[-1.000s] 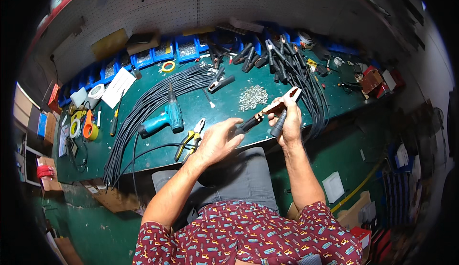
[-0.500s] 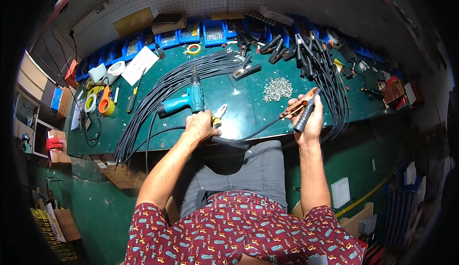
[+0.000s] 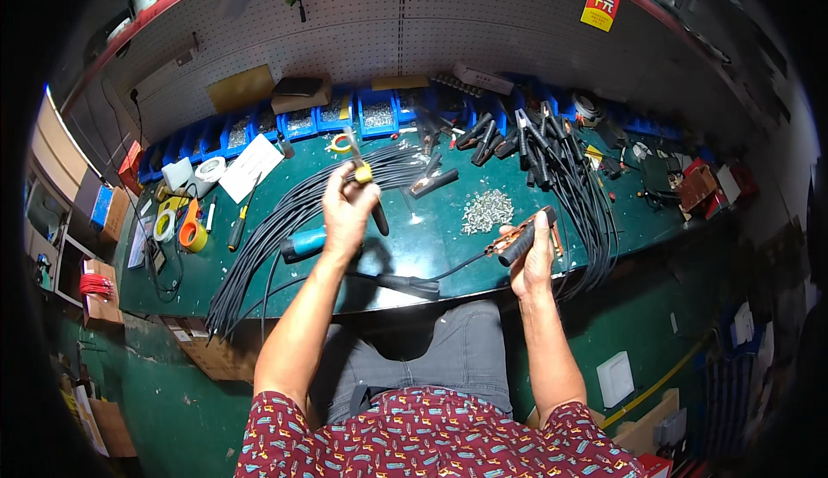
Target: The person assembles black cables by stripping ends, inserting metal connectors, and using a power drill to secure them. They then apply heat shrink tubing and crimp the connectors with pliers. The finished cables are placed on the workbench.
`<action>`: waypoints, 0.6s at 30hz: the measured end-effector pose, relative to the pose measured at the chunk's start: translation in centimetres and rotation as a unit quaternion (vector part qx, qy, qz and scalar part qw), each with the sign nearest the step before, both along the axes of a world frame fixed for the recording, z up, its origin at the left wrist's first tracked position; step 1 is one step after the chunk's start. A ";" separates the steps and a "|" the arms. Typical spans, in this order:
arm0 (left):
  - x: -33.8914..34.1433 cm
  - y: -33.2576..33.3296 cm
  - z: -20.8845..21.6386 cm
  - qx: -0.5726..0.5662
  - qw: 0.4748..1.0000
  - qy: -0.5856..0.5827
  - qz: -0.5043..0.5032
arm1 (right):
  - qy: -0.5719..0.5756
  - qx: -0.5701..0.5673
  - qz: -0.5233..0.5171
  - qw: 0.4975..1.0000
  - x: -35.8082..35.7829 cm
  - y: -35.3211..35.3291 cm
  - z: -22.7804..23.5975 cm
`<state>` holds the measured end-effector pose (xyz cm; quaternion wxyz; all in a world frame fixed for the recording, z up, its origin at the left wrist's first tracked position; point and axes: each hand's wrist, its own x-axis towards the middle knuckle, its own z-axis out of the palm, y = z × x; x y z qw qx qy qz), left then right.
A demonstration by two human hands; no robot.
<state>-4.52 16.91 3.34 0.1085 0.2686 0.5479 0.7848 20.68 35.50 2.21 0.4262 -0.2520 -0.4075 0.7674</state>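
Observation:
My left hand (image 3: pixel 345 215) is raised over the bench, gripping pliers (image 3: pixel 363 173) with yellow and black handles; their jaws point away from me and are blurred. Behind that hand lies a teal power drill (image 3: pixel 304 243), mostly hidden. My right hand (image 3: pixel 536 264) is closed around a cable clamp (image 3: pixel 518 244) with a black grip and copper-coloured jaws. A black cable (image 3: pixel 461 267) runs left from this clamp along the bench front. Close to the front edge lies a black sleeve-like piece (image 3: pixel 408 286). Beyond the clamp sits a pile of small metal fasteners (image 3: pixel 488 212).
A long bundle of black cables (image 3: pixel 280 211) curves across the left. More black-handled clamps (image 3: pixel 539 146) with cables lie on the right. Blue parts bins (image 3: pixel 377 116) line the back. Tape rolls (image 3: pixel 193 237), a screwdriver (image 3: pixel 237 230) and a white sheet (image 3: pixel 251 169) are at left.
My left hand has lifted the pliers off the bench beside the drill and moved them up and away from me. The clamp in my right hand has turned and come slightly left.

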 end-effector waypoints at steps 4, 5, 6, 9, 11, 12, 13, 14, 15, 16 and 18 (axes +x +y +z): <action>1.5 -1.9 5.3 0.149 0.964 -0.176 -0.133 | -0.018 -0.153 0.020 0.988 -0.7 -1.1 0.6; 2.7 -2.3 4.8 0.152 0.949 -0.204 -0.187 | -0.015 -0.188 0.027 0.982 -0.7 -1.2 0.4; 3.9 -2.6 4.3 0.137 0.939 -0.232 -0.213 | -0.019 -0.192 0.055 0.980 -0.5 -0.8 -0.5; 8.6 -4.9 0.1 0.035 0.934 -0.287 -0.210 | 0.018 -0.236 0.112 0.965 -0.7 -1.0 -1.4; 10.5 -6.6 -4.1 -0.064 0.946 -0.236 -0.211 | 0.033 -0.257 0.131 0.957 -0.9 -1.4 -1.6; 11.3 -7.2 -4.2 -0.080 0.945 -0.222 -0.228 | 0.036 -0.235 0.141 0.961 -0.8 -1.8 -1.3; 11.7 -7.7 -5.3 -0.114 0.951 -0.182 -0.223 | 0.037 -0.248 0.126 0.960 -0.8 -1.8 -1.3; 11.8 -7.8 -6.0 -0.147 0.955 -0.141 -0.216 | 0.037 -0.260 0.112 0.958 -0.9 -1.7 -1.2; 12.4 -8.3 -5.4 -0.142 0.960 -0.117 -0.212 | 0.049 -0.275 0.112 0.953 -0.7 -1.9 -1.3; 12.7 -8.4 -5.0 -0.125 0.957 -0.134 -0.227 | 0.061 -0.269 0.113 0.955 -0.7 -2.1 -1.4; 13.3 -8.2 -4.1 -0.091 0.947 -0.174 -0.253 | 0.080 -0.259 0.115 0.956 -1.2 -2.3 -1.2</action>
